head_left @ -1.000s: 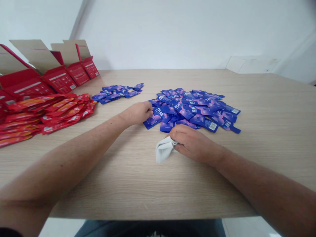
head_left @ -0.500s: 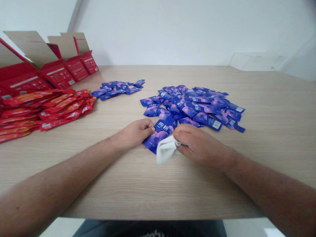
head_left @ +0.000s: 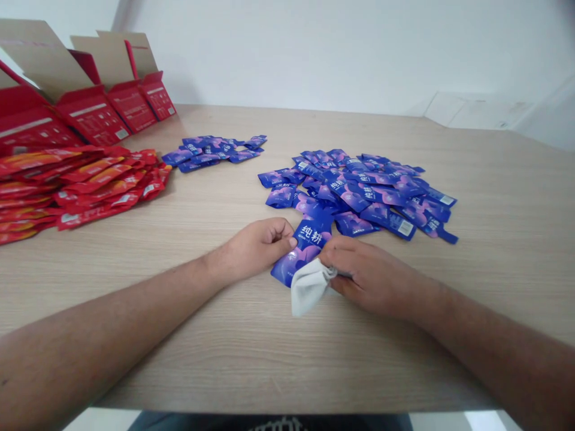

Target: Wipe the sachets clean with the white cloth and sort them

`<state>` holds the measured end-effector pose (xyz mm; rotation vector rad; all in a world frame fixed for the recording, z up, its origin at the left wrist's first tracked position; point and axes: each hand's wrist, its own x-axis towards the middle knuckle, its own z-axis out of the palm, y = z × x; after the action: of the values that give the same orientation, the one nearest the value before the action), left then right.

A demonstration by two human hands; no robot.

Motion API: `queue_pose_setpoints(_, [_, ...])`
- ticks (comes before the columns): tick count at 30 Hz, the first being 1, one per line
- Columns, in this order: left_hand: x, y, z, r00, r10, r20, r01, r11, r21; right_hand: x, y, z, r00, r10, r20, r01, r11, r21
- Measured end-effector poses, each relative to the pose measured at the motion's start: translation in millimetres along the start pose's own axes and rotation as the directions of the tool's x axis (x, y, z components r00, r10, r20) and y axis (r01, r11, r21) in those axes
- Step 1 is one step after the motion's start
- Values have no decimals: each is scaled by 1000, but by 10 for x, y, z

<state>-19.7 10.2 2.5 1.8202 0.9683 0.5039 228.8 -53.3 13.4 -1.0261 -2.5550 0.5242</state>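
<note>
My left hand (head_left: 258,248) pinches the edge of a blue-purple sachet with Chinese lettering (head_left: 305,254), which lies just in front of the main pile. My right hand (head_left: 371,278) grips a crumpled white cloth (head_left: 309,288), and its fingers rest against the sachet's lower right. Part of the sachet is hidden under the cloth. Behind my hands spreads a loose pile of similar blue sachets (head_left: 359,191).
A smaller group of blue sachets (head_left: 211,152) lies on the light wood table (head_left: 494,251). To the left are a stack of red sachets (head_left: 103,179) and open red cartons (head_left: 92,117). A white wall stands behind the table.
The blue sachet has come out of the pile toward me, and both hands have closed in on it. The cloth has shifted slightly right, and the table sits higher in the view.
</note>
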Motion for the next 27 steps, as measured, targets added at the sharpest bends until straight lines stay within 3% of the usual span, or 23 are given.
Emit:
queue_pose_setpoints(7, [-12,10,20,1000,3,0,-3,999,52,-22,-92,-52,1000,-28,1,28,1000,-9])
queue_pose_setpoints(10, [-25,12,38,999,1,33,-2,999,40,-54,-164,-138,993,-73,-95,72,997,-16])
queue_pose_setpoints(14, [-34,16,62,999,21,33,-23,997,71,-137,-293,-285,933,-171,-315,154,985,-81])
queue_pose_setpoints(18, [-22,28,65,999,30,35,-33,995,93,-181,-288,-325,853,-259,-453,141,950,-277])
queue_pose_setpoints(21, [-6,38,59,997,31,65,-37,994,105,-133,-210,-205,868,-311,-386,138,900,-413])
queue_pose_setpoints(24, [0,60,54,997,2,83,-11,994,107,-51,-192,-40,933,-301,-196,214,904,-370])
queue_pose_setpoints(27, [-5,81,50,995,17,101,-27,994,101,-10,-206,31,939,-339,-63,302,896,-325])
